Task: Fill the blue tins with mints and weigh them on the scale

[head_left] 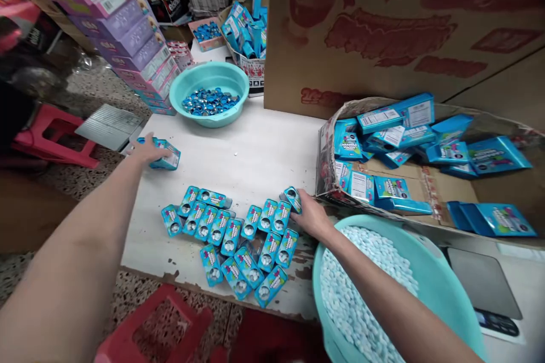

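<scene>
At the table's left edge, my left hand (147,150) reaches out with its fingers over a blue candy box (169,159), which lies on its side. My right hand (313,216) grips another small blue candy box (293,197) at the right end of a group on the table. That group is several filled blue candy boxes (219,228), packed loosely together, each with a round window showing pale candies. Beside my right forearm stands a turquoise tub (447,278) filled with pale blue candies (361,289), partly hidden by the arm.
A turquoise basin (208,121) of blue and silver pieces stands at the back. An open carton (426,181) on the right holds blue flat boxes. A scale (483,283) sits at far right, stacked boxes (128,39) at back left. Red stools (149,317) stand below.
</scene>
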Action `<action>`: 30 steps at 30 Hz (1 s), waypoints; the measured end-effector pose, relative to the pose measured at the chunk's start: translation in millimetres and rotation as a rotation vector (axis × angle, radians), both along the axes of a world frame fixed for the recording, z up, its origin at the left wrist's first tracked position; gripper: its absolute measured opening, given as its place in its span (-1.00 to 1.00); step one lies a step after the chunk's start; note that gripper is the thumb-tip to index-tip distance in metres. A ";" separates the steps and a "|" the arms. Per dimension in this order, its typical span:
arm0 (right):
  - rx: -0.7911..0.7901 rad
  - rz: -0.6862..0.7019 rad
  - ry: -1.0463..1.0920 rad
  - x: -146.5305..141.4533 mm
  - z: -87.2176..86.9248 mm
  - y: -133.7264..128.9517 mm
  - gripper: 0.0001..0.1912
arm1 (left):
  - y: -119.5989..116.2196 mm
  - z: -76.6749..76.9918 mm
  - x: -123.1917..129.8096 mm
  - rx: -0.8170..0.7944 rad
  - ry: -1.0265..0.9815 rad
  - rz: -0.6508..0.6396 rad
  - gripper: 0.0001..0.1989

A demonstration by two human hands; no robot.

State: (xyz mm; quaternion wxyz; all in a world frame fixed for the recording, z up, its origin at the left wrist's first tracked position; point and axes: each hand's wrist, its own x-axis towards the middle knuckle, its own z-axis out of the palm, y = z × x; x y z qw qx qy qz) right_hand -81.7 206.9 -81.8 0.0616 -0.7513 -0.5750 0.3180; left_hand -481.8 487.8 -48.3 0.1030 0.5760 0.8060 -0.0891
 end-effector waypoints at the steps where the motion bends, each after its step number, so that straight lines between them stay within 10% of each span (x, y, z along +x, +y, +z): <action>1: 0.003 -0.005 0.008 0.4 -1.0 -0.1 -0.49 | -2.2 3.0 0.4 -0.003 0.019 0.042 -0.09; 4: 0.008 -0.013 0.030 1.2 -2.9 -0.9 -0.40 | -41.8 20.3 32.4 0.129 0.004 0.068 -0.23; 7: -0.002 -0.009 0.042 1.1 -2.3 -0.7 -0.30 | -133.4 36.6 91.9 0.238 -0.209 -0.146 -0.40; 13: -0.025 0.009 0.012 -0.2 2.0 0.0 -0.22 | -293.0 29.3 197.2 -0.036 -0.339 -0.465 -0.20; 30: -0.020 0.001 0.002 -0.1 7.0 -5.8 -0.49 | -279.4 7.6 286.1 -0.204 0.036 -0.234 0.05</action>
